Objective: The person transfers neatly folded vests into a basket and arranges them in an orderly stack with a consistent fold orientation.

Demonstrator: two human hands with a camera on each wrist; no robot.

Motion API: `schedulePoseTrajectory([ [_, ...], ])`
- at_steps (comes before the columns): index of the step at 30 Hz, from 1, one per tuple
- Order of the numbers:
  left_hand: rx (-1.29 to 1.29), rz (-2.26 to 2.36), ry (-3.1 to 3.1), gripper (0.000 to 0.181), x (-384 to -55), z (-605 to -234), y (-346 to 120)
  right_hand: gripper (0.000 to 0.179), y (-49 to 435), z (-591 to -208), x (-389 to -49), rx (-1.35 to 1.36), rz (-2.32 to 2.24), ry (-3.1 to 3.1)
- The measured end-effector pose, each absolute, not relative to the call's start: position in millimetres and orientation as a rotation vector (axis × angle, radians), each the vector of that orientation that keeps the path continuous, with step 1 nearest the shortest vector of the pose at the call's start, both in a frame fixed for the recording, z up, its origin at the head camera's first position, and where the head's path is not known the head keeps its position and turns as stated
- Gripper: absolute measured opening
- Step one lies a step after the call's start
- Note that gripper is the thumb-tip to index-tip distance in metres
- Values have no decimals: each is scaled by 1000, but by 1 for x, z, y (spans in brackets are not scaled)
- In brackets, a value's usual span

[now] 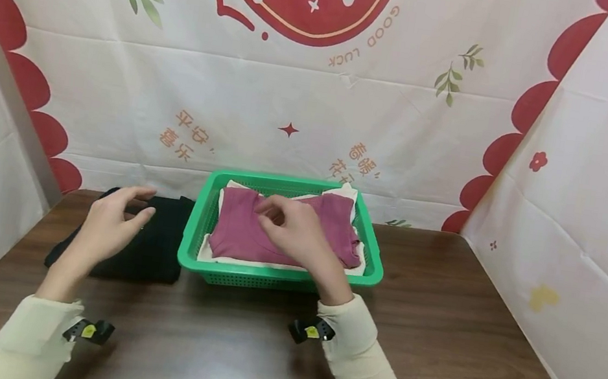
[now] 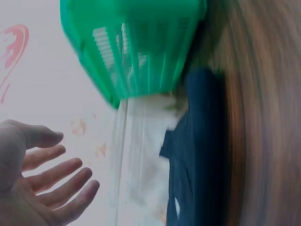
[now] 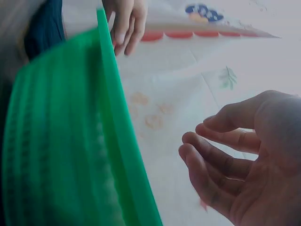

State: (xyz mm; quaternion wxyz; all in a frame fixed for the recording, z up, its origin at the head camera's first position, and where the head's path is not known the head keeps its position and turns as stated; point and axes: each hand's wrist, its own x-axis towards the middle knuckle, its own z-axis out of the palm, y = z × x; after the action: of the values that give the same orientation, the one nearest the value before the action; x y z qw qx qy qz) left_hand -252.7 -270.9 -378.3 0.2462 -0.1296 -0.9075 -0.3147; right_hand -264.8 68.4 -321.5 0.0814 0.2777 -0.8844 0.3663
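Note:
My left hand (image 1: pixel 113 223) hovers above a folded black garment (image 1: pixel 154 246) on the table, its fingers loosely bent and holding nothing. In the left wrist view that hand (image 2: pixel 44 174) hangs in the air, apart from the dark cloth (image 2: pixel 202 155). Over the green basket (image 1: pixel 279 274) is my right hand (image 1: pixel 298 231), fingers bent with a gap to the thumb and nothing between them. Inside the basket a folded mauve garment (image 1: pixel 242 226) lies on cream cloth (image 1: pixel 355 269). The right wrist view shows the right hand (image 3: pixel 240 160) beside the basket's rim (image 3: pixel 127 136), not touching it.
The basket and the black garment sit side by side near the back of the brown wooden table (image 1: pixel 233 349). A printed white cloth (image 1: pixel 294 96) hangs behind, with another side hanging (image 1: pixel 589 212) to the right. Each wrist wears a black strap (image 1: pixel 89 331).

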Motion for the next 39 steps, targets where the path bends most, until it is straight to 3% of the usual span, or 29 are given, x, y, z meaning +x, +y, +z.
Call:
schedulePoseTrajectory([
  [17, -57, -824, -2652, 47, -255, -384, -328, 33, -47, -334, -232, 1151, 1194, -2640],
  [29, 38, -880, -2666, 46, -256, -395, -352, 48, -86, -351, -210, 1291, 1519, -2706],
  [39, 63, -887, -2787, 49, -256, -405, -361, 55, -97, -373, -211, 1257, 1067, -2947],
])
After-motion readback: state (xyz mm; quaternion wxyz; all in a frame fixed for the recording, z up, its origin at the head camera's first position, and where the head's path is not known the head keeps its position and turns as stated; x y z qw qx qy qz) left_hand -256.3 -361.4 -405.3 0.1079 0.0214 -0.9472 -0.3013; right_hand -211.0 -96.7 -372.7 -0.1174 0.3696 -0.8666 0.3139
